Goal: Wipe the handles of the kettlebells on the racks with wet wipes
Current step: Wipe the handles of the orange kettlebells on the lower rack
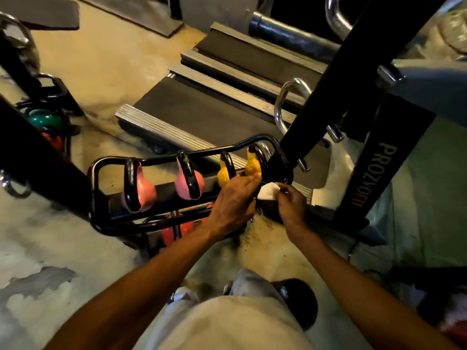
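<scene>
A low black rack (pixel 101 168) holds two pink kettlebells (pixel 141 190) (pixel 189 184) and two yellow kettlebells (pixel 225 173) (pixel 252 162), all with black handles. A red kettlebell (pixel 177 232) sits on the shelf below. My right hand (pixel 290 205) pinches a white wet wipe (pixel 267 192) just right of the rightmost yellow kettlebell. My left hand (pixel 235 200) reaches to the wipe's left edge with fingers stretched out, over the rack's right end; whether it grips anything is hidden.
A black machine post (pixel 336 79) rises right behind the rack's right end. A black upright marked PROZYOFIT (pixel 371 173) stands to the right. Treadmill decks (pixel 207 107) lie behind the rack. A second rack with green and red kettlebells (pixel 46 120) stands at the left.
</scene>
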`<control>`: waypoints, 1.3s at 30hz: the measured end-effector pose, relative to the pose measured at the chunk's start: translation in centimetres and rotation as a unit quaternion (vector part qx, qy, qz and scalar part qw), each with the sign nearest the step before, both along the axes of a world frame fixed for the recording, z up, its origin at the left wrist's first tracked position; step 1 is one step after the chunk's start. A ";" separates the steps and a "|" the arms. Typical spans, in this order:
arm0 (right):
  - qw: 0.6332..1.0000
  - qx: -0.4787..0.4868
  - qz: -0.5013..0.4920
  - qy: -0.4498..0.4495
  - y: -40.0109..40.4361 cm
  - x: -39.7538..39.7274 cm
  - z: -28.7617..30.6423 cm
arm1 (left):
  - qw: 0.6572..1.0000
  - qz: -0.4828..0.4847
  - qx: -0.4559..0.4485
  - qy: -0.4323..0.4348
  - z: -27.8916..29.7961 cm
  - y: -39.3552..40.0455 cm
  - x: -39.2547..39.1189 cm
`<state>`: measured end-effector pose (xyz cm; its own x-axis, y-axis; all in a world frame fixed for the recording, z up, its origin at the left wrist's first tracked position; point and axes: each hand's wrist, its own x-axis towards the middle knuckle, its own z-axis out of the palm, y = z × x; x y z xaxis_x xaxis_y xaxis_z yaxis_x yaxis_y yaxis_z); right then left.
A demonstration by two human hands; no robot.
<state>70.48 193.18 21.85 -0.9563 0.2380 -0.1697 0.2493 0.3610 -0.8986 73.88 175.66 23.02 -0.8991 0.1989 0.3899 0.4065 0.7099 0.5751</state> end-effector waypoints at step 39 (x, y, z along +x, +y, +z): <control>0.956 -0.025 0.262 -0.132 -13.1 10.6 -23.5 | 0.901 0.310 -0.025 -0.303 -19.9 -5.9 19.4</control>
